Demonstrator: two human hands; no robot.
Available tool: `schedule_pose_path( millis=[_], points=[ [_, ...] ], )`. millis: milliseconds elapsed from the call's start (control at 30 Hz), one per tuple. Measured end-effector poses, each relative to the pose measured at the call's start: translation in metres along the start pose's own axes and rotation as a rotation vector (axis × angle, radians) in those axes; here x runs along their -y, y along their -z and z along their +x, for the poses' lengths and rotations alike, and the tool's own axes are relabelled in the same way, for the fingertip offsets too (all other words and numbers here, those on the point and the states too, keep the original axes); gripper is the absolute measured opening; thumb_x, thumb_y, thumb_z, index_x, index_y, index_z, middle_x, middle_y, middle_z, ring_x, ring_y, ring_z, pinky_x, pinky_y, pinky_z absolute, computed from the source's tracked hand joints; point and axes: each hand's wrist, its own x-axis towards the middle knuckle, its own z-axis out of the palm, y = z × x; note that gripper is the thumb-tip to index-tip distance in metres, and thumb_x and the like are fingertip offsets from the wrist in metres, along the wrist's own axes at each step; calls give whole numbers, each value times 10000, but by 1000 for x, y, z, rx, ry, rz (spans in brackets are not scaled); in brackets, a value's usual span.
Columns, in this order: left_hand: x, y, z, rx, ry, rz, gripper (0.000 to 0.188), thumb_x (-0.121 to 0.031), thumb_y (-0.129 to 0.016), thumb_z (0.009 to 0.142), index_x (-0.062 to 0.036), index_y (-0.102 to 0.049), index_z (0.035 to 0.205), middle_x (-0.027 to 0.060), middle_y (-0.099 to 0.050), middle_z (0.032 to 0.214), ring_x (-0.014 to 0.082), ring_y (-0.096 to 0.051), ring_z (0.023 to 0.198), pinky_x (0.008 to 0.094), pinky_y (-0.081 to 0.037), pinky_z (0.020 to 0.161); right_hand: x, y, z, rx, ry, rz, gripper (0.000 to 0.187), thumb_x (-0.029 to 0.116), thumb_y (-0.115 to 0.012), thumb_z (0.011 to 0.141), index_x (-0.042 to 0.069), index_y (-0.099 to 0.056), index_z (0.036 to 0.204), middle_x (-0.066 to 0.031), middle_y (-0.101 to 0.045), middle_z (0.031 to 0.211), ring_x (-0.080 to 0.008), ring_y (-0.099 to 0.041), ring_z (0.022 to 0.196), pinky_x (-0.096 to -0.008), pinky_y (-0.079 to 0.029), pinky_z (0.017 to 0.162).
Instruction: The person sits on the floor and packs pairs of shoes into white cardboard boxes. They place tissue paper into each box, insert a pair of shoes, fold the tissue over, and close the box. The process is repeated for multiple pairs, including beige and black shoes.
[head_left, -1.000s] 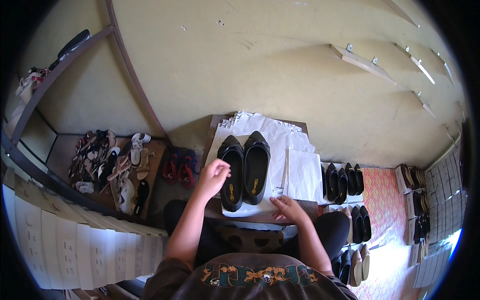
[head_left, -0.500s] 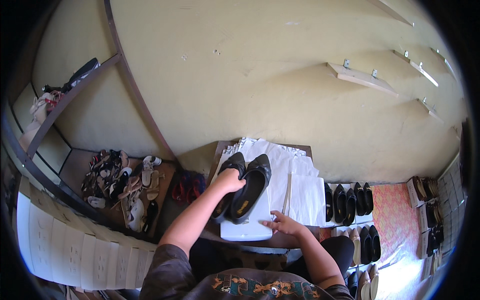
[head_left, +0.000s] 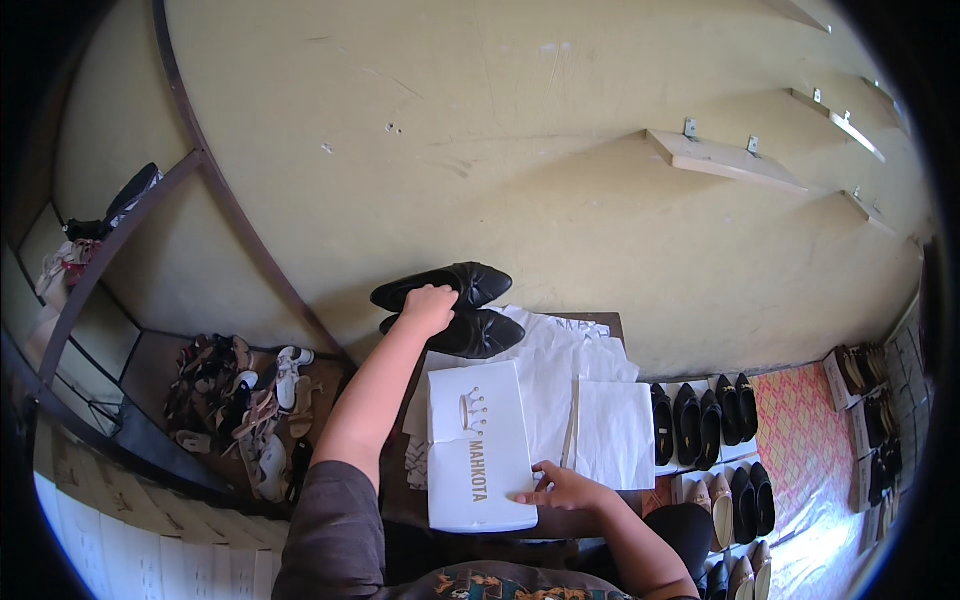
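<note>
My left hand [head_left: 431, 308] grips a pair of black pointed flat shoes [head_left: 478, 333] by their inner sides. The pair is turned sideways over the far left of the small table [head_left: 612, 322], toes to the right. In front of me a white shoebox [head_left: 480, 470] with gold print lies with its lid upward. My right hand [head_left: 562, 490] rests at the box's near right edge, thumb on the lid and the other fingers partly hidden. White paper sheets [head_left: 545, 350] cover much of the table behind and beside the box.
Sandals and shoes [head_left: 250, 400] lie piled on the left. White boxes [head_left: 120, 510] stand in a row at lower left. Several pairs of flats [head_left: 700, 425] sit on boxes at right, by a red patterned floor covering [head_left: 800, 415]. Small shelves [head_left: 725, 160] jut from the wall.
My left hand has lifted the black shoes off the box, carried them away from me and turned them sideways. The box lid is now uncovered. My right hand stays at the box.
</note>
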Motion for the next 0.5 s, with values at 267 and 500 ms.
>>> schedule_pose_path(
  millis=[267, 500],
  points=[
    [1, -90, 21, 187, 138, -75, 274, -270, -615, 784, -112, -589, 1005, 54, -584, 1045, 266, -561, 989, 404, -479, 802, 5, 4, 0, 60, -41, 55, 996, 595, -698, 646, -58, -298, 1281, -173, -590, 897, -184, -552, 593, -243, -424, 511],
    [-18, -112, 25, 252, 167, -122, 318, -280, -613, 792, -126, -565, 1067, 59, -548, 1109, 287, -513, 1051, 414, -466, 838, 2, 6, 4, 74, -46, 59, 969, 593, -693, 654, -23, -287, 1283, -165, -564, 968, -186, -534, 609, -243, -414, 535]
  ],
)
